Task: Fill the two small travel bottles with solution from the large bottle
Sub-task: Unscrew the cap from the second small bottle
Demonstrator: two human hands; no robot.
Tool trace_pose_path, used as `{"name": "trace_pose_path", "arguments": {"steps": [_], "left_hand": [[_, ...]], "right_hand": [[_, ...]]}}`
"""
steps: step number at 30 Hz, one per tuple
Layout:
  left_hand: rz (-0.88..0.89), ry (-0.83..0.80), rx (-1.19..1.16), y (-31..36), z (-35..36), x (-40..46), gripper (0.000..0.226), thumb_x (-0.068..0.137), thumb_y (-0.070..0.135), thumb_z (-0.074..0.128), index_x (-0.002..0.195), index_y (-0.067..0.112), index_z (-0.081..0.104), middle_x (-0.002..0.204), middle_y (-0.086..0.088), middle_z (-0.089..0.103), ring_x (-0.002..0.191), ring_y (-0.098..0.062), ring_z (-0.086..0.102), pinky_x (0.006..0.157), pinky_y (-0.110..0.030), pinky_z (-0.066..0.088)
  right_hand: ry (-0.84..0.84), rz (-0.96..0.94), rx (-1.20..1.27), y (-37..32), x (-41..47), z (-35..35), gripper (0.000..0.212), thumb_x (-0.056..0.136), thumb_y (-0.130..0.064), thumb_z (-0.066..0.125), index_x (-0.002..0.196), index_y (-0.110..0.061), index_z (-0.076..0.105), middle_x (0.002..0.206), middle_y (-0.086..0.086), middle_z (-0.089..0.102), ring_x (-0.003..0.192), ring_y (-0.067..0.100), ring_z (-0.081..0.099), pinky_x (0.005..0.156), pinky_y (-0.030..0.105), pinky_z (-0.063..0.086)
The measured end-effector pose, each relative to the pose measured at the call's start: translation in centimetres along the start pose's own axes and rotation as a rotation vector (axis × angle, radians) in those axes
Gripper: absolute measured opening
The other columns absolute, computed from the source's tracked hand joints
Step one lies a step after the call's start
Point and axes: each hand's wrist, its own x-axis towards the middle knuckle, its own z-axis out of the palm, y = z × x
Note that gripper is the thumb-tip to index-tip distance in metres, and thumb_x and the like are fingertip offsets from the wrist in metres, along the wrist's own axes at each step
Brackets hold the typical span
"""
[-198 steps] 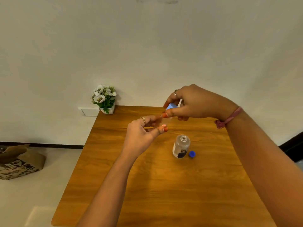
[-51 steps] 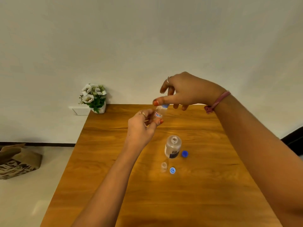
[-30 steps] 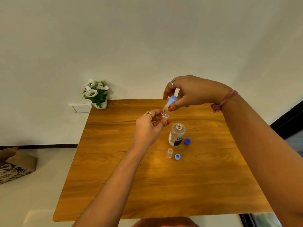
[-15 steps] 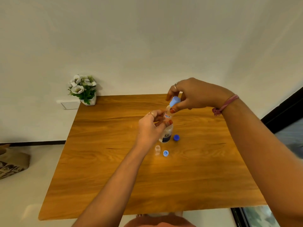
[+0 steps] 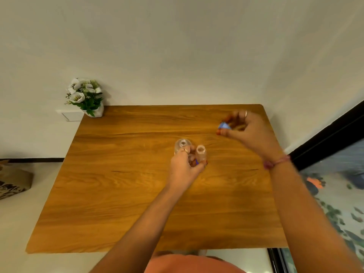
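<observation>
- Head view: our left hand (image 5: 185,170) pinches a small bottle (image 5: 201,154) upright above the table (image 5: 126,194), mouth open, probably ready for filling.
- Our right hand (image 5: 244,129) holds off to the side, fingertips pinching the blue cap (image 5: 224,126), likely to keep it clear.
- The large bottle (image 5: 182,145) stands uncapped just behind the left hand: clear, round plastic.
- We cannot find the second small bottle.

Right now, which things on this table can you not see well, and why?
- Large bottle, head view: the left hand covers its body; liquid level unreadable.
- Small bottle in that hand: blurred, fill unclear.
- Blue cap: motion blur in the right hand.
- Second small bottle and other caps: not visible.
</observation>
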Motion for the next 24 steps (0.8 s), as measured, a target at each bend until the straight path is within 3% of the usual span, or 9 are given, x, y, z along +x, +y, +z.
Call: {"name": "trace_pose_path", "arguments": {"steps": [2, 6, 8, 11, 15, 18, 24], "left_hand": [[-0.025, -0.033, 0.080, -1.1, 1.6, -0.8, 0.037, 0.076, 0.024, 0.076, 0.106, 0.020, 0.055, 0.096, 0.007, 0.063, 0.088, -0.009, 0.063, 0.075, -0.025, 0.052], [-0.127, -0.089, 0.265, -3.9, 4.6, -2.0, 0.036, 0.083, 0.027, 0.069, 0.115, 0.018, 0.055, 0.098, 0.007, 0.059, 0.076, -0.002, 0.052, 0.062, -0.010, 0.035], [-0.179, -0.096, 0.284, -5.3, 5.8, -2.1, 0.041, 0.085, 0.025, 0.066, 0.123, 0.018, 0.052, 0.110, 0.000, 0.062, 0.082, -0.007, 0.057, 0.068, -0.012, 0.040], [-0.231, -0.084, 0.325, -6.9, 7.0, -1.9, 0.048, 0.087, 0.024, 0.064, 0.132, 0.017, 0.046, 0.122, -0.004, 0.060, 0.103, -0.019, 0.060, 0.085, -0.025, 0.047], [-0.305, -0.046, 0.349, -8.0, 7.9, -1.3, 0.052, 0.088, 0.024, 0.062, 0.135, 0.016, 0.042, 0.130, -0.003, 0.055, 0.114, -0.018, 0.056, 0.095, -0.029, 0.048], [-0.344, -0.022, 0.341, -8.4, 8.3, -0.6, 0.053, 0.088, 0.024, 0.062, 0.136, 0.015, 0.040, 0.134, -0.003, 0.053, 0.118, -0.018, 0.053, 0.098, -0.032, 0.047], [-0.340, 0.011, 0.353, -9.2, 9.0, 0.1, 0.049, 0.089, 0.022, 0.061, 0.133, 0.013, 0.043, 0.133, -0.004, 0.053, 0.122, -0.018, 0.051, 0.098, -0.027, 0.042]], "right_hand": [[0.042, 0.110, 0.089, 4.2, -1.4, 2.3, 0.031, 0.070, -0.014, 0.080, 0.096, -0.011, 0.064, 0.084, -0.008, 0.066, 0.068, -0.004, 0.059, 0.061, 0.011, 0.047], [-0.019, 0.301, 0.118, 12.0, -3.8, 6.6, 0.033, 0.074, -0.013, 0.077, 0.103, -0.019, 0.062, 0.099, 0.002, 0.070, 0.088, 0.011, 0.066, 0.077, 0.021, 0.054], [-0.030, 0.358, 0.090, 14.5, -4.4, 8.0, 0.035, 0.078, -0.011, 0.074, 0.110, -0.019, 0.062, 0.105, 0.004, 0.069, 0.095, 0.012, 0.065, 0.084, 0.026, 0.053], [-0.051, 0.351, -0.005, 16.7, -5.0, 9.2, 0.039, 0.079, -0.010, 0.073, 0.116, -0.012, 0.061, 0.113, 0.003, 0.064, 0.098, 0.010, 0.063, 0.087, 0.021, 0.050], [-0.102, 0.356, -0.174, 18.1, -5.2, 9.6, 0.042, 0.080, -0.015, 0.071, 0.121, -0.015, 0.059, 0.121, 0.000, 0.059, 0.110, 0.013, 0.058, 0.096, 0.031, 0.049], [-0.145, 0.350, -0.245, 18.4, -4.9, 9.9, 0.047, 0.082, -0.019, 0.069, 0.127, -0.017, 0.055, 0.127, -0.001, 0.057, 0.119, 0.015, 0.052, 0.101, 0.034, 0.046], [-0.178, 0.324, -0.326, 18.5, -4.5, 10.7, 0.047, 0.087, -0.021, 0.063, 0.132, -0.017, 0.050, 0.133, 0.000, 0.053, 0.126, 0.017, 0.044, 0.105, 0.027, 0.034]]}}
